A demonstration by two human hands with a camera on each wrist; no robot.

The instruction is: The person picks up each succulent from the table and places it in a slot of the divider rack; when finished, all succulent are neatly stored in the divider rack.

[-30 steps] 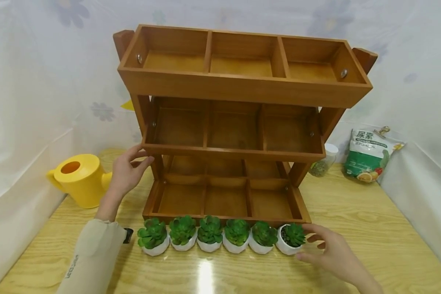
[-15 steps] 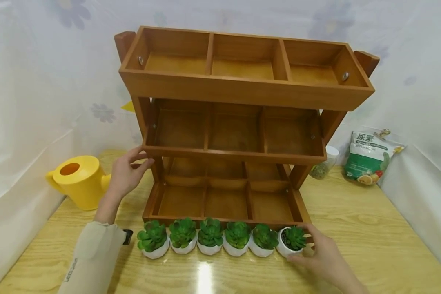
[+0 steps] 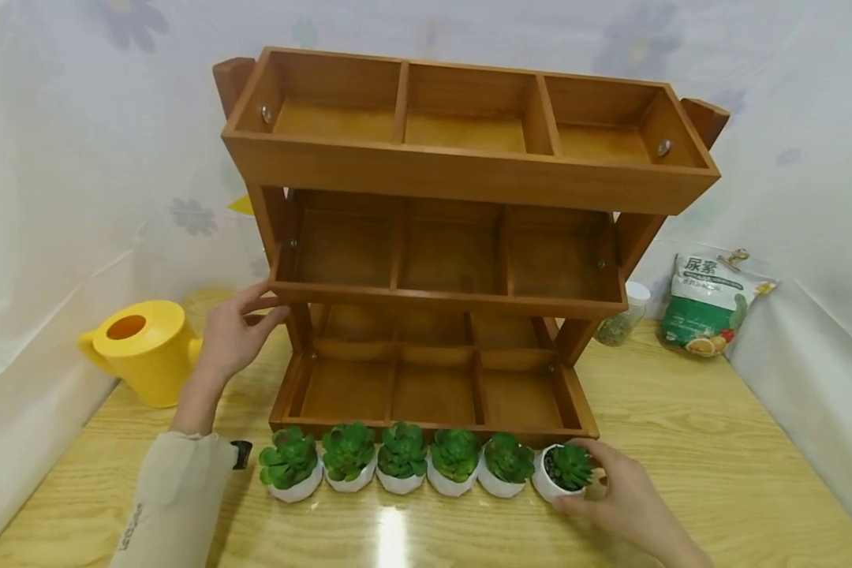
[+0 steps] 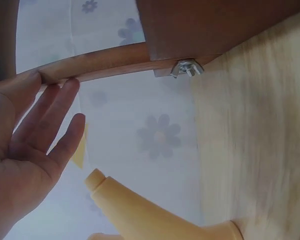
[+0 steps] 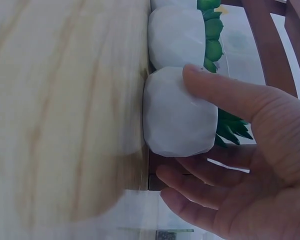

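Note:
My right hand (image 3: 621, 493) pinches the rightmost potted succulent (image 3: 570, 465), thumb on the front of its white faceted pot (image 5: 175, 115) and fingers behind. The pot stands at the end of a row of similar succulents (image 3: 457, 455) along the front of a brown wooden tiered plant stand (image 3: 468, 170). At the stand's left side, my left hand (image 3: 236, 331) touches the frame near the middle tier's corner. In the left wrist view, its extended fingertips (image 4: 72, 85) meet the edge of a wooden strut (image 4: 105, 61).
A yellow watering can (image 3: 145, 355) stands left of the stand, beside the left forearm. To the right are a lidded clear jar (image 3: 621, 319) and a green-and-white bag (image 3: 710, 304) with a clip. A metal wing nut (image 4: 187, 67) sticks out from the stand's side.
My right hand has moved left and closed its thumb and fingers on the rightmost pot. The left hand stays at the stand; the whole view shifts slightly.

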